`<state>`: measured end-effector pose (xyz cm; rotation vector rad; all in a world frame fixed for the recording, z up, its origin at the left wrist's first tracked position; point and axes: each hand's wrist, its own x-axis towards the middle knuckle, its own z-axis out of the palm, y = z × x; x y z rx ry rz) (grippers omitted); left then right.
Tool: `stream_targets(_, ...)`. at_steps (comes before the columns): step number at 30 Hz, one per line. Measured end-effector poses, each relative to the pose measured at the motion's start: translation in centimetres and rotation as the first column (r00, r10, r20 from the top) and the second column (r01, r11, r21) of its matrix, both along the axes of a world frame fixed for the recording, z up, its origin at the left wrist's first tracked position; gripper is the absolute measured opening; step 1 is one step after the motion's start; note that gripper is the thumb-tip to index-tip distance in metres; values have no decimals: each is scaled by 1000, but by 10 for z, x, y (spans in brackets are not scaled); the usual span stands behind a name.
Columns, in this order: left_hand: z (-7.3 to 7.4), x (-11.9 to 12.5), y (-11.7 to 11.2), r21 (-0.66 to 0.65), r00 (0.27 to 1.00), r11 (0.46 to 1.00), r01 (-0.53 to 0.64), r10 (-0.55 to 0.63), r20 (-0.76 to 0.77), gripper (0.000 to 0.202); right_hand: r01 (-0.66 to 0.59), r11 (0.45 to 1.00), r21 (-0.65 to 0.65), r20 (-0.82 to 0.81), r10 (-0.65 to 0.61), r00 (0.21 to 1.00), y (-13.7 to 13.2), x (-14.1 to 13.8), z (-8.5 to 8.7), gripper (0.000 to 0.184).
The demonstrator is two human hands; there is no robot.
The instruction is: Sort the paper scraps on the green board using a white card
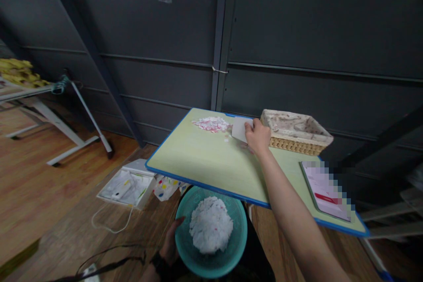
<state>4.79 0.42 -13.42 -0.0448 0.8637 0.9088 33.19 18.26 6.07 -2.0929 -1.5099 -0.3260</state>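
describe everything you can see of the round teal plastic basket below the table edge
The round teal plastic basket has a wall that looks finely meshed and a smooth rim. It is held upright, mouth up, just below the near blue edge of the pale green table, its far side tucked under it. A heap of white shredded paper with a few pink flecks fills its middle. The left hand grips its left rim.

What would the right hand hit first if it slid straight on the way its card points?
Probably the pile of paper scraps, lying just left of the white card that the right hand holds; depth is unclear.
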Motion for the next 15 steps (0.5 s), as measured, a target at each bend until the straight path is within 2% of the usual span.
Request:
stream_targets(11,-1,1,0,-12,1000,1000,22,-22,-9,60,-90,992,87,-41,94,995,3,3,-6,31)
stream_targets(15,-1,1,0,-19,1000,999,30,-30,0,62,-160,982,103,-48,165,985,4,4,-6,26)
